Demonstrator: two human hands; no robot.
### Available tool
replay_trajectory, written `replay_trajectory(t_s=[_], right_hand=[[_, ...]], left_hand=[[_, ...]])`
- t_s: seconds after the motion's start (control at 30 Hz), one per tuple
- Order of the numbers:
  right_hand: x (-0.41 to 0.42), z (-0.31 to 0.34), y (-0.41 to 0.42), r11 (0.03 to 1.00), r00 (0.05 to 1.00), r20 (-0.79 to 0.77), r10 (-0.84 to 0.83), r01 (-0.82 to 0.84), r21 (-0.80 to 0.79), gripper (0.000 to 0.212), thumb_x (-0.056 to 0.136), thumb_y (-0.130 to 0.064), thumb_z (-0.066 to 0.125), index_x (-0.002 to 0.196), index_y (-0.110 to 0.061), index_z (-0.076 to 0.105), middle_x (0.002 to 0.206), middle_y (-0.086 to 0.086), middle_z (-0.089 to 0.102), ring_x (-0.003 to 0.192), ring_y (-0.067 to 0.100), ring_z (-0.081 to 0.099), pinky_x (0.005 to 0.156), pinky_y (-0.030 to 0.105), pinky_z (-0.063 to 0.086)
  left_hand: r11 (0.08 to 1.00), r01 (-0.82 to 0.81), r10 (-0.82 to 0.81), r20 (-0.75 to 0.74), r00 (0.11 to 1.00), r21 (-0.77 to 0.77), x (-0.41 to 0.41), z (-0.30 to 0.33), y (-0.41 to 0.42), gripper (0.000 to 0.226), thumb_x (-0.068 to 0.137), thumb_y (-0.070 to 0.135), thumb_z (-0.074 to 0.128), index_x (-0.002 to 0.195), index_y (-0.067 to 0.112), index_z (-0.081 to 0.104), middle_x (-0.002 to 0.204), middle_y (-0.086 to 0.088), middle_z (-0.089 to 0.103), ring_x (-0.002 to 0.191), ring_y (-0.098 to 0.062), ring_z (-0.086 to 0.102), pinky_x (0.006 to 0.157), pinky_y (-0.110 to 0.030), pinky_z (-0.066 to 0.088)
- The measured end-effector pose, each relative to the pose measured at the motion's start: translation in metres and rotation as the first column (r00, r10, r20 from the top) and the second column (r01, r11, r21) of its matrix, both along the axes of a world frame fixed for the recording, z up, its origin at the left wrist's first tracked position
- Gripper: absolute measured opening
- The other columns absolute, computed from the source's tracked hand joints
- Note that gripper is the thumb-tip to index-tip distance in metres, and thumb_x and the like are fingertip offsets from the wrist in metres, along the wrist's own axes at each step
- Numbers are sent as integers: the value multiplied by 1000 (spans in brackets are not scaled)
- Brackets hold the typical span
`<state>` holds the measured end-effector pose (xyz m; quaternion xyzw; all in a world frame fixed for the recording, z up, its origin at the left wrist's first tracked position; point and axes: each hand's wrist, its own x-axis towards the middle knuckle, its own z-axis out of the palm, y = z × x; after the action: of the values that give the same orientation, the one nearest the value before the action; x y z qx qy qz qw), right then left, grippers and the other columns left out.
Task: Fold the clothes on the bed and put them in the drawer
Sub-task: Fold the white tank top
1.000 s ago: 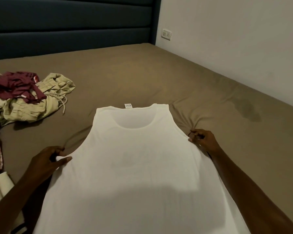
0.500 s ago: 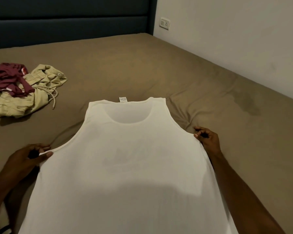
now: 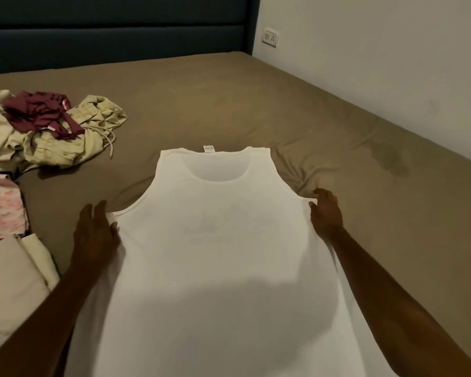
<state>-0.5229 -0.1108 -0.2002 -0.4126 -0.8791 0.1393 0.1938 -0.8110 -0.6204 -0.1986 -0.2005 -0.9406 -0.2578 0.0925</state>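
both hands are at the sides of a white tank top (image 3: 223, 254) spread flat on the bed (image 3: 229, 104), neck opening pointing away from the person toward the headboard (image 3: 114, 31). the left hand (image 3: 95, 229) lies with fingers straight and spread, its grip apart, resting on the left edge of the tank top just below the armhole. the right hand (image 3: 326, 210) sits at the right edge below the other armhole, fingers bent down over the fabric corner; whether its grip is actually clamped on the cloth or only pressing it cannot be told from this angle. the brown sheet is bunched into wrinkles just beyond that hand.

a small label (image 3: 208, 149) shows at the back of the neckline, and a faint print shows through the chest of the garment. the lower part of the tank top runs out of view at the bottom edge.

off to the left, well apart from the tank top, lies an unfolded heap: beige shorts (image 3: 74, 137) with a drawstring and a maroon garment (image 3: 38, 112) on top of them. nearer the person on the left are a pink patterned cloth (image 3: 0, 210) and a folded cream piece (image 3: 14, 278). a dark stain (image 3: 392, 161) marks the sheet on the right, near the white wall (image 3: 378, 50), which carries a socket (image 3: 271, 37).
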Motion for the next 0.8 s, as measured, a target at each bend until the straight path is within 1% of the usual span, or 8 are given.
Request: replay_trajectory(t_s=[0.13,0.23,0.33,0.47,0.57,0.63,0.7,0.8], right_hand=[[41,3,-34,951,966,67,-251,233,204,34,103,-32,55,109,2,58,107,24,61,101,44,57,82,51,51],[66,-1,-38,963,933,240,-267,249,103,28,103,-26,52,110,0,59,111,23,62,107,44,58,85,49,50],[77,-5,-38,968,922,295,-252,236,88,21,101,-12,45,114,-2,58,114,24,60,105,45,59,84,49,49],[81,11,-31,959,917,293,-272,282,10,31,103,-30,50,117,-2,54,119,24,59,106,45,62,87,49,50],[76,19,-45,960,925,257,-278,271,64,22,99,-17,53,112,0,54,114,25,59,104,47,61,85,52,51],[83,14,-69,953,954,167,-249,211,217,21,96,-10,55,113,3,56,115,29,59,101,49,59,85,55,52],[96,2,-101,955,994,99,-35,4,296,36,103,-20,52,131,3,56,135,29,56,116,49,56,96,56,49],[134,-25,-135,977,979,156,131,-154,148,67,107,-51,34,157,-6,37,163,15,37,150,30,36,121,48,29]], left_hand=[[988,145,-152,-194,969,-49,73,-9,-13,56,98,30,49,146,1,48,150,-32,43,136,-50,42,111,-59,35],[967,186,-204,-86,975,-175,102,-28,-23,75,100,55,33,150,0,43,156,-27,40,143,-42,41,112,-56,32],[972,139,-148,-31,989,-187,99,-32,-22,86,99,64,30,153,-2,37,158,-25,38,145,-38,39,112,-57,33],[976,134,-117,107,987,-169,96,-23,-25,104,91,78,20,160,1,21,165,-23,22,153,-36,23,120,-54,25],[968,150,-128,117,985,-200,105,-23,-35,107,88,83,19,161,4,18,166,-25,18,153,-38,20,121,-56,23],[957,170,-147,113,983,-234,126,-24,-46,108,88,84,18,162,5,15,167,-21,18,155,-35,18,123,-53,18],[953,186,-166,103,981,-241,143,-30,-65,107,88,85,16,163,8,10,169,-16,14,157,-30,13,125,-50,13],[940,238,-214,121,969,-243,158,-22,-85,106,88,85,15,164,12,1,171,-14,5,158,-29,5,127,-48,10]])
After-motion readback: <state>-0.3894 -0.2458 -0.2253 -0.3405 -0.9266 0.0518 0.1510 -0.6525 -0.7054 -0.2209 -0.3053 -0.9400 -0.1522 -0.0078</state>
